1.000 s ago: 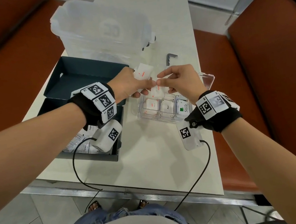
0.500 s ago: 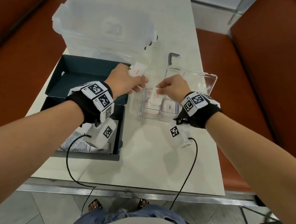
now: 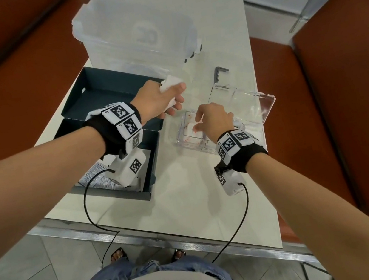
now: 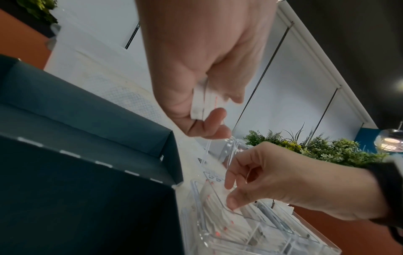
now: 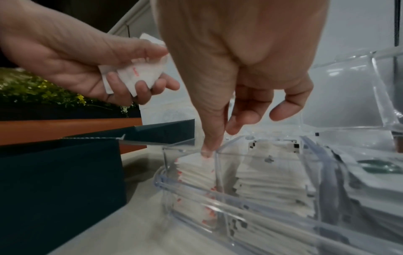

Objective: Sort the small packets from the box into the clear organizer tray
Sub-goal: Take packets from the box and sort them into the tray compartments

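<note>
A small bunch of white packets [image 5: 139, 72] with red marks is held in the left hand [image 3: 160, 97], seen at the upper left of the right wrist view. The fingers and thumb are curled round the bunch, just above the edge of the dark box [image 3: 110, 137].

The right hand [image 3: 214, 120] is seen in the middle of the head view, over the clear organizer tray [image 3: 184, 139]. Its fingers are bent down, and one fingertip [image 5: 207, 151] is pressed on the top packet of a stack [image 5: 196, 170] in the near left compartment. No packet is seen pinched in this hand.

More stacks are seen in the next compartments. More packets are left in the box at the lower left of the head view, partly hidden by the wrist.

The packets look thin, light and soft, like paper. They can be bent easily and may slip off one another, so a bunch should be pinched flat across its middle, not at a corner. A packet is likely best taken by one edge and laid flat, then pushed down gently. The tray looks hard and smooth, and it may slide if it is pushed hard.
</note>
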`<act>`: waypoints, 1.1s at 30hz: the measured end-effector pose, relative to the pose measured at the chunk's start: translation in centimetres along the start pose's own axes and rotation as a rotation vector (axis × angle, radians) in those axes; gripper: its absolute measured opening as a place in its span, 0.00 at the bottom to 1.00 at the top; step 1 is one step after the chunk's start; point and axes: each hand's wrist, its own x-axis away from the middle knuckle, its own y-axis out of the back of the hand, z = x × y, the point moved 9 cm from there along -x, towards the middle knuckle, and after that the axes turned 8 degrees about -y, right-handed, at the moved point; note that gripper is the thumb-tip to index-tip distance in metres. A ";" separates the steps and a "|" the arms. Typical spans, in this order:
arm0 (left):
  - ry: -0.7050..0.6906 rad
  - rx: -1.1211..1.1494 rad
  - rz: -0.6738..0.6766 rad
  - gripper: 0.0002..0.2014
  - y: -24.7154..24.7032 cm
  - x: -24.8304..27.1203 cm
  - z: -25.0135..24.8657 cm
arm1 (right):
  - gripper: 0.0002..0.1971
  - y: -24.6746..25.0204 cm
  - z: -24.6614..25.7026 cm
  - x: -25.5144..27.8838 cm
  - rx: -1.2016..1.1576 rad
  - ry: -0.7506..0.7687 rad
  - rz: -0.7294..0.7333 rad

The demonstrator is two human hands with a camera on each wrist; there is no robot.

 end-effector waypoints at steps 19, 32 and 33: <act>0.369 0.515 0.236 0.45 -3.6 1.8 0.4 | 0.10 7.3 2.8 0.2 -0.623 0.101 -0.124; 0.230 0.636 0.238 0.14 -4.0 2.3 -1.2 | 0.03 8.0 -1.3 -0.2 -0.761 -0.019 -0.098; 0.208 0.610 0.224 0.14 -3.7 2.1 -1.2 | 0.02 8.8 -1.6 -0.2 -0.779 -0.023 -0.131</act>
